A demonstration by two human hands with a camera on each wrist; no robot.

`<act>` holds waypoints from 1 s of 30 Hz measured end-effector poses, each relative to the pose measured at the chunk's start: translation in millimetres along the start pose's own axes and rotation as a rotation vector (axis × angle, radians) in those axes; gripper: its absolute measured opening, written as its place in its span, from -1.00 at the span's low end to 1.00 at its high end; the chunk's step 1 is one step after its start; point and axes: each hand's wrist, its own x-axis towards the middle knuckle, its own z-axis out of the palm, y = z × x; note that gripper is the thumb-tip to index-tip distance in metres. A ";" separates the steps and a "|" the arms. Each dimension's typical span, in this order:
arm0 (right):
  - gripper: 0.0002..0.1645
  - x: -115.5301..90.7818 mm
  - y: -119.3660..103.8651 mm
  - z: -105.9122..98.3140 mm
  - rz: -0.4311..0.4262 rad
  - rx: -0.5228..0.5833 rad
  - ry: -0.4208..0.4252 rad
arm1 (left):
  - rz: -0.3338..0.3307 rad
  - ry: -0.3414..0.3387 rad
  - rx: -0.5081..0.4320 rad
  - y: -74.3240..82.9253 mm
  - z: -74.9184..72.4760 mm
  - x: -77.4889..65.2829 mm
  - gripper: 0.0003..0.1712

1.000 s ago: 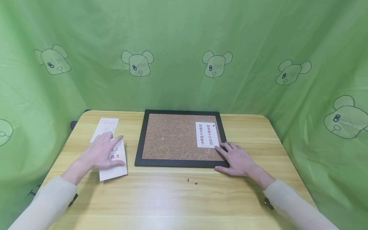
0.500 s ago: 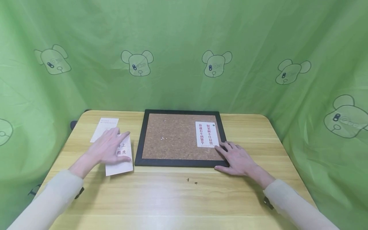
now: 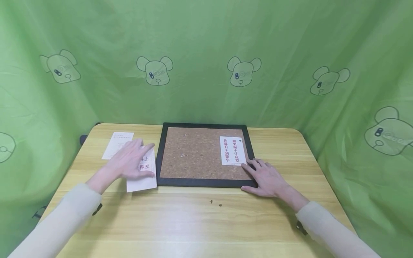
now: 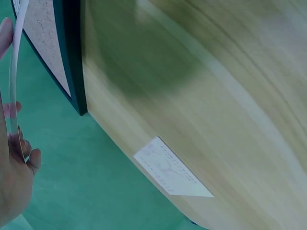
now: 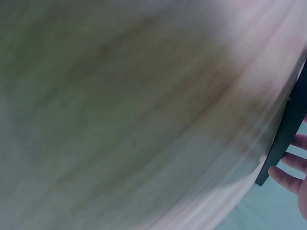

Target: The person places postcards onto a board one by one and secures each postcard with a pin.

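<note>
In the head view my left hand holds a white card printed with red characters at the left edge of the cork board. The left wrist view shows this card edge-on between thumb and fingers, raised off the table. My right hand rests at the board's lower right corner, its index fingertip on the cork and its thumb by the front edge. Beside that corner, a second white card with red characters lies on the cork, a dark pin at its top right.
Another white card lies at the back left of the wooden table, partly behind my left hand. Two small dark pins lie in front of the board. White specks dot the cork. A green curtain encloses the table.
My left hand has moved right and slightly away from me with its card, reaching the board's left edge. The right hand and the board have stayed put.
</note>
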 end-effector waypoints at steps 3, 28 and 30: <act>0.17 0.1 0.2 -0.1 0.002 0.001 0.005 | 0.020 0.006 0.001 3.0 -1.2 6.6 0.31; 0.17 -0.1 -0.5 -0.5 0.004 -0.005 0.005 | 0.073 -0.030 -0.047 30.6 13.2 47.2 0.32; 0.17 -0.2 -0.5 -0.2 0.004 -0.006 0.005 | 0.073 -0.031 -0.045 31.6 15.6 50.0 0.32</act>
